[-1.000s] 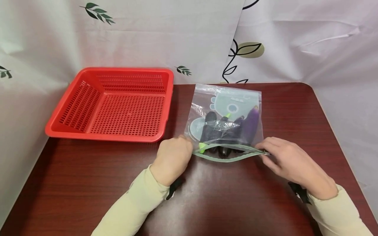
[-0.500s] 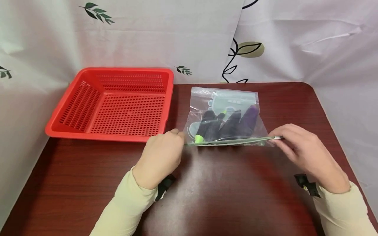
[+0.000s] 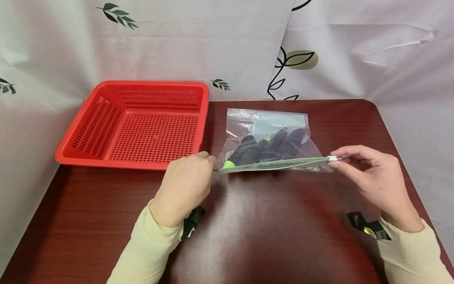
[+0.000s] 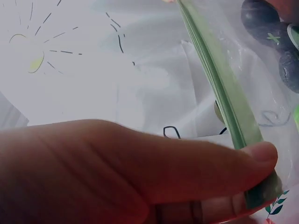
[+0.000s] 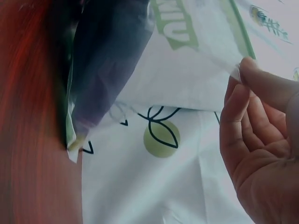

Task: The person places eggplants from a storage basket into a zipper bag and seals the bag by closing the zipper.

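A clear slider zip bag [image 3: 267,122] with a pale green zip strip [image 3: 273,163] is held taut between both hands, its mouth edges close together. Several dark purple, eggplant-like items [image 3: 262,148] lie inside, one with a bright green end [image 3: 228,164]. My left hand [image 3: 188,183] pinches the strip's left end; in the left wrist view the thumb [image 4: 259,156] presses it against the fingers. At the right end, my right hand [image 3: 376,177] pinches the corner by the white slider [image 3: 332,158]. Green lettering [image 5: 175,23] shows on the bag in the right wrist view.
A red perforated plastic basket [image 3: 152,161] stands at the back left of the dark wood table [image 3: 276,228], close to the left hand. White cloth [image 3: 241,47] with leaf prints hangs behind and at the sides.
Both hands have drawn apart, the right rightward and up, the left leftward. The bag's mouth, gaping a second ago, is now pulled straight and nearly flat. The basket stays put.
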Demonstrator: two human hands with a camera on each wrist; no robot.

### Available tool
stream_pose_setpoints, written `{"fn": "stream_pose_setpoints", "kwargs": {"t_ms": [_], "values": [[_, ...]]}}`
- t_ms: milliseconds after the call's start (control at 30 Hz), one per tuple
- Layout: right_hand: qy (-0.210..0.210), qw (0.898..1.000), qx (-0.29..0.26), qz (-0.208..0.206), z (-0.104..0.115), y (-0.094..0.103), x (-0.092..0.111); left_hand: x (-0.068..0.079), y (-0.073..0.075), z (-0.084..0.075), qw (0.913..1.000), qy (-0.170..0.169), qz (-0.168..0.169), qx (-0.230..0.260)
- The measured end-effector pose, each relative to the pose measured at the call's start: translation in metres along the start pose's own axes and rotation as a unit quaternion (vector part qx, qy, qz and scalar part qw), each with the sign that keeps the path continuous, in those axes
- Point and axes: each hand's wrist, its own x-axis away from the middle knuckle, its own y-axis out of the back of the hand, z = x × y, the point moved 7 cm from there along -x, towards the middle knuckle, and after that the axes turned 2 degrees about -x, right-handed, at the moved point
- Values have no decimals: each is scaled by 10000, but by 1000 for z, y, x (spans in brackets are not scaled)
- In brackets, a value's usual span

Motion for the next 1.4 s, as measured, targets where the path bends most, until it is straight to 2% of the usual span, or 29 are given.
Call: {"fn": "stream_pose_setpoints", "kwargs": {"t_ms": [100, 267, 500, 633, 933, 1200, 1400], "values": [[-217, 9992, -315, -100, -3, 0, 1, -2, -1, -3, 9999, -77, -135, -50], [-533, 9970, -518, -211, -6, 1, 1, -4, -3, -11, 9995, -269, -185, -53], [-816, 9947, -551, -293, -6, 2, 1, -8, -1, -34, 9945, -901, -458, -259], [-736, 9956, -515, -249, -5, 3, -1, -12, 2, -52, 9925, -1070, -543, -235], [-562, 9974, -373, -270, -3, 1, 3, -33, 5, -89, 9906, -1096, -723, -382], [-164, 9985, -419, -323, 1, 2, 4, -51, 4, -123, 9837, -1042, -1384, -478], [0, 9993, -306, -223, 7, 1, 3, -55, 0, -141, 9801, -1069, -1637, -341]]}}
